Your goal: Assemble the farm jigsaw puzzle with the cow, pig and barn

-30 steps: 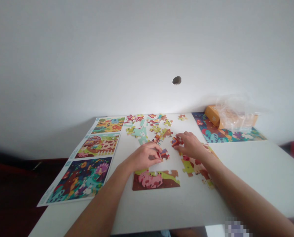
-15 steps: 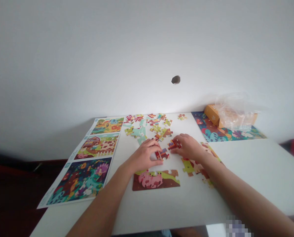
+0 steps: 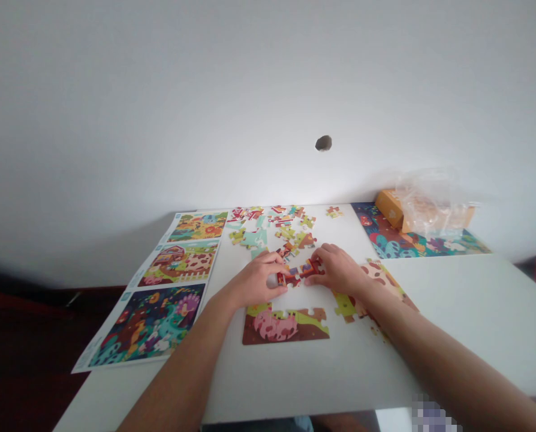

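Note:
My left hand (image 3: 261, 279) grips a red and purple puzzle piece (image 3: 290, 277) between thumb and fingers, low over the white table. Facing it, my right hand (image 3: 335, 267) pinches a second red puzzle piece (image 3: 310, 268). The two pieces meet or nearly meet at their edges; whether they interlock I cannot tell. Nearer to me lies a joined pig section (image 3: 286, 327) with a brown lower border. A joined cow-patterned section (image 3: 378, 276) lies partly under my right forearm. Just beyond the hands sit loose puzzle pieces (image 3: 304, 240).
On the left lies a sheet with three printed pictures (image 3: 173, 264). More loose pieces (image 3: 250, 214) are scattered near the wall. At the back right, an orange box (image 3: 389, 207) and a clear plastic bag (image 3: 434, 207) rest on a dark finished puzzle (image 3: 385, 243). The wall has a hole (image 3: 323, 143).
My hands have brought the two red pieces together, closing the gap between them. The left hand shifted slightly left, and the right-hand piece came down toward the left one.

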A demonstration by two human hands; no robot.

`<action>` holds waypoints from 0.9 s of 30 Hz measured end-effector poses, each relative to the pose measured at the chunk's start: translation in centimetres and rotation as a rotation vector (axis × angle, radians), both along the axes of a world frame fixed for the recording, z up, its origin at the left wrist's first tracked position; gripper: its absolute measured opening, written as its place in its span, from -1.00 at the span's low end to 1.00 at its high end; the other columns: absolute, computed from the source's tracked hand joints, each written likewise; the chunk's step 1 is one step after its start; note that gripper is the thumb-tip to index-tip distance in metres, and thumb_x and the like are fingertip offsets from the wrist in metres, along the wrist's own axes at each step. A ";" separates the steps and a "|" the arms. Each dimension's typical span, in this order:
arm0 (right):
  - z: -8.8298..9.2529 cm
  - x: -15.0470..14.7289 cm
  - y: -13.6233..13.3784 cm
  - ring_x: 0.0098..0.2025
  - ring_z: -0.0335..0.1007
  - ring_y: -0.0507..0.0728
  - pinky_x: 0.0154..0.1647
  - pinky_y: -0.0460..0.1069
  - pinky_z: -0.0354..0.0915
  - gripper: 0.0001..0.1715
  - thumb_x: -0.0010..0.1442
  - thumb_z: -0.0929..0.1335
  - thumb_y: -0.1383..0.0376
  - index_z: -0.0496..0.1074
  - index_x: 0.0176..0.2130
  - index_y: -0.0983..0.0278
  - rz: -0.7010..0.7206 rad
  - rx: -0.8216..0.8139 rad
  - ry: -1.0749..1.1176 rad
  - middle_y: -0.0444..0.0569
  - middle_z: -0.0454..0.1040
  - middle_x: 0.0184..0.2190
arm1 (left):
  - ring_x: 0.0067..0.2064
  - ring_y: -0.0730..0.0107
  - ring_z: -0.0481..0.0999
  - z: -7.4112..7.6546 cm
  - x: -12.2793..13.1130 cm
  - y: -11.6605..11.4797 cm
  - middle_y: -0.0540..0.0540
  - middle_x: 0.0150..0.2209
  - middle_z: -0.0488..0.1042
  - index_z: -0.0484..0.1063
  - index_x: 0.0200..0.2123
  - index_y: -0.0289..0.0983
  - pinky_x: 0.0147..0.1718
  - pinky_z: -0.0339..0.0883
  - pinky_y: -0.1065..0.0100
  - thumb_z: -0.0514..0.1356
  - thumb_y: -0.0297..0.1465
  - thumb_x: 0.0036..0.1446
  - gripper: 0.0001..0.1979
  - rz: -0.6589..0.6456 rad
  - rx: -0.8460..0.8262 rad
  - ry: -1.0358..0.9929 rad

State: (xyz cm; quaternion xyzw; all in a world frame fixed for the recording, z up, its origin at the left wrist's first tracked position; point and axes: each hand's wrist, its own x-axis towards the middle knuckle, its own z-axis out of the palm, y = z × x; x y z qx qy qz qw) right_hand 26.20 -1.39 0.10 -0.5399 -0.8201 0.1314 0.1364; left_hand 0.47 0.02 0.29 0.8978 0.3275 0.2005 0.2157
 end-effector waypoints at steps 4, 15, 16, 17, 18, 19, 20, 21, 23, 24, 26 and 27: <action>0.0 -0.2 -0.2 -0.12 0.37 0.25 -0.07 0.11 0.28 -0.36 0.06 0.49 -0.07 0.46 -0.05 0.32 0.046 0.010 0.005 0.09 0.41 -0.16 | 0.00 0.20 0.45 -0.3 0.0 0.1 -0.12 -0.10 0.45 0.59 -0.17 -0.19 0.09 0.33 0.18 0.33 -0.37 0.07 -0.78 -0.004 -0.009 -0.004; -0.4 0.2 0.4 -0.14 0.36 0.21 -0.06 0.09 0.31 -0.41 0.04 0.50 -0.08 0.47 -0.14 0.30 0.127 0.016 0.080 0.08 0.39 -0.16 | -0.02 0.22 0.44 -0.4 -0.1 0.1 -0.12 -0.11 0.44 0.59 -0.17 -0.19 0.07 0.32 0.21 0.33 -0.37 0.08 -0.79 -0.004 0.010 -0.001; -0.4 0.1 0.4 -0.15 0.36 0.21 -0.07 0.10 0.31 -0.40 0.03 0.50 -0.10 0.47 -0.15 0.31 0.119 0.016 0.079 0.09 0.40 -0.17 | -0.02 0.22 0.44 -0.4 -0.1 0.1 -0.11 -0.12 0.44 0.59 -0.17 -0.20 0.06 0.32 0.21 0.33 -0.37 0.08 -0.79 -0.003 0.015 -0.001; -0.4 0.1 0.4 -0.14 0.36 0.22 -0.07 0.11 0.31 -0.36 0.01 0.50 -0.11 0.48 -0.13 0.32 0.115 0.022 0.080 0.10 0.40 -0.16 | -0.03 0.22 0.44 -0.3 -0.2 0.1 -0.11 -0.13 0.45 0.59 -0.17 -0.20 0.06 0.32 0.21 0.33 -0.37 0.08 -0.80 -0.003 0.020 -0.002; -0.4 0.1 0.4 -0.12 0.35 0.24 -0.04 0.13 0.31 -0.31 0.00 0.50 -0.12 0.48 -0.08 0.32 0.122 0.034 0.084 0.13 0.41 -0.12 | -0.03 0.22 0.44 -0.3 -0.2 0.2 -0.11 -0.13 0.45 0.59 -0.18 -0.20 0.06 0.32 0.21 0.33 -0.38 0.08 -0.80 -0.004 0.024 -0.002; -0.4 0.2 0.3 -0.07 0.34 0.27 0.00 0.15 0.30 -0.26 0.00 0.51 -0.10 0.46 0.00 0.32 0.143 0.052 0.091 0.16 0.41 -0.06 | -0.03 0.22 0.44 -0.2 -0.3 0.2 -0.11 -0.14 0.45 0.59 -0.18 -0.21 0.05 0.32 0.21 0.33 -0.38 0.08 -0.81 -0.006 0.027 -0.002; -0.4 0.3 0.3 0.00 0.31 0.29 0.06 0.18 0.27 -0.21 0.00 0.51 -0.07 0.43 0.08 0.31 0.177 0.071 0.103 0.18 0.40 0.01 | -0.03 0.22 0.44 -0.2 -0.3 0.2 -0.11 -0.13 0.45 0.59 -0.19 -0.21 0.05 0.32 0.21 0.33 -0.39 0.08 -0.81 -0.007 0.029 -0.003; -0.4 0.4 0.3 0.06 0.28 0.31 0.11 0.20 0.24 -0.20 0.02 0.51 -0.02 0.40 0.14 0.30 0.221 0.088 0.117 0.18 0.38 0.07 | -0.03 0.23 0.45 -0.2 -0.4 0.3 -0.11 -0.13 0.45 0.59 -0.19 -0.21 0.05 0.32 0.21 0.32 -0.39 0.08 -0.81 -0.009 0.029 -0.004; -0.4 0.6 0.3 0.11 0.25 0.31 0.18 0.21 0.19 -0.27 0.08 0.49 0.10 0.38 0.18 0.26 0.313 0.096 0.148 0.15 0.39 0.12 | -0.03 0.23 0.45 -0.3 -0.5 0.3 -0.11 -0.12 0.44 0.59 -0.19 -0.20 0.06 0.32 0.21 0.32 -0.39 0.08 -0.81 -0.011 0.025 -0.004; -0.4 0.7 0.3 0.11 0.25 0.30 0.18 0.20 0.18 -0.34 0.11 0.47 0.14 0.41 0.16 0.25 0.346 0.090 0.161 0.13 0.41 0.10 | -0.03 0.23 0.45 -0.3 -0.5 0.4 -0.11 -0.11 0.44 0.59 -0.18 -0.20 0.06 0.32 0.21 0.32 -0.39 0.08 -0.81 -0.009 0.022 -0.003; -0.3 0.7 0.4 0.06 0.29 0.26 0.16 0.17 0.21 -0.46 0.15 0.45 0.17 0.46 0.10 0.26 0.372 0.080 0.181 0.11 0.46 0.03 | -0.02 0.23 0.45 -0.4 -0.5 0.4 -0.11 -0.11 0.44 0.59 -0.17 -0.20 0.07 0.32 0.21 0.32 -0.39 0.08 -0.80 -0.007 0.021 -0.002; -0.3 0.7 0.4 0.04 0.30 0.25 0.14 0.16 0.22 -0.50 0.15 0.45 0.16 0.48 0.07 0.26 0.370 0.080 0.188 0.10 0.48 0.00 | -0.02 0.23 0.45 -0.4 -0.5 0.4 -0.11 -0.11 0.44 0.59 -0.17 -0.19 0.06 0.32 0.21 0.32 -0.39 0.08 -0.79 -0.008 0.020 -0.002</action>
